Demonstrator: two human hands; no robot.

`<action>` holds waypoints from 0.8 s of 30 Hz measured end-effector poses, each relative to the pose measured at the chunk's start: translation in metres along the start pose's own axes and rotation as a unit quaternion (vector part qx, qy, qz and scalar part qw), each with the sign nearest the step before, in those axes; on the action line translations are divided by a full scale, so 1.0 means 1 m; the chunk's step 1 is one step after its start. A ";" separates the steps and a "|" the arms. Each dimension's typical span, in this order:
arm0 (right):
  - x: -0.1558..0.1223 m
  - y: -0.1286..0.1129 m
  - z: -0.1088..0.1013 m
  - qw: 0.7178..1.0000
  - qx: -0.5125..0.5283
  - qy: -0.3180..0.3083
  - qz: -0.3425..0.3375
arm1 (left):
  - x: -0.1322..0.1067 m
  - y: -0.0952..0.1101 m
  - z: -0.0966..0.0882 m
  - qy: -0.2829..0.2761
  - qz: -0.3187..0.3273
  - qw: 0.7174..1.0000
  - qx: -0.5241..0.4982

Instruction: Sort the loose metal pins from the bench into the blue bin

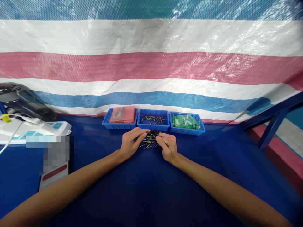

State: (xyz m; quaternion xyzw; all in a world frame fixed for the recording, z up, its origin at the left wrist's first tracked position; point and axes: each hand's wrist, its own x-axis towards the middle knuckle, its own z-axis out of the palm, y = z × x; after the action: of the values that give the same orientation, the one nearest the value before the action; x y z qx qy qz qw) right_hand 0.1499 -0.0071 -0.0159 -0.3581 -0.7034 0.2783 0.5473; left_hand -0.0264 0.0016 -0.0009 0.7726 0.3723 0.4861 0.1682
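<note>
A loose pile of thin dark-and-gold metal pieces (148, 144), like drill bits, lies on the blue table in front of the middle bin. At the pile's left side, my left hand (132, 142) has its thumb and fingertips drawn together in a pinch. My right hand (168, 147) is closed at the right side, fingers curled and thumb pressed against them. Whatever the fingertips hold is too small to make out. Just beyond the hands, the middle blue bin (153, 127) contains more of these thin pieces (153, 120).
Left of the middle bin is a blue bin (118, 126) with red packets (121, 114); to its right, another bin (189, 130) holds green packets (186, 121). A white power strip (62, 126), a dark appliance (26, 101) and a phone-like object (54, 175) are at left. Striped sheeting (151, 66) hangs behind.
</note>
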 end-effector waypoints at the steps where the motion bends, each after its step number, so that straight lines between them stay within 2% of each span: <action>1: 0.000 0.000 0.000 1.000 0.000 0.003 0.002 | 0.000 0.000 0.000 0.000 0.004 1.000 0.001; 5: 0.001 -0.003 -0.002 1.000 -0.009 0.020 0.018 | 0.000 -0.002 0.000 -0.001 0.014 1.000 0.001; 13: 0.003 -0.007 -0.002 0.998 -0.032 -0.025 0.056 | -0.003 -0.005 0.003 0.010 -0.029 0.999 0.016; 24: 0.007 -0.007 0.002 0.994 -0.080 -0.077 0.016 | -0.004 -0.007 0.003 0.017 -0.035 0.999 0.020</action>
State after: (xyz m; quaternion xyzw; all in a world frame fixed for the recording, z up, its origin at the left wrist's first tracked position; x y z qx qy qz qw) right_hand 0.1461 -0.0059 -0.0068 -0.3894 -0.7577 0.2569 0.4564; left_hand -0.0280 0.0035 -0.0096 0.7540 0.4112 0.4857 0.1629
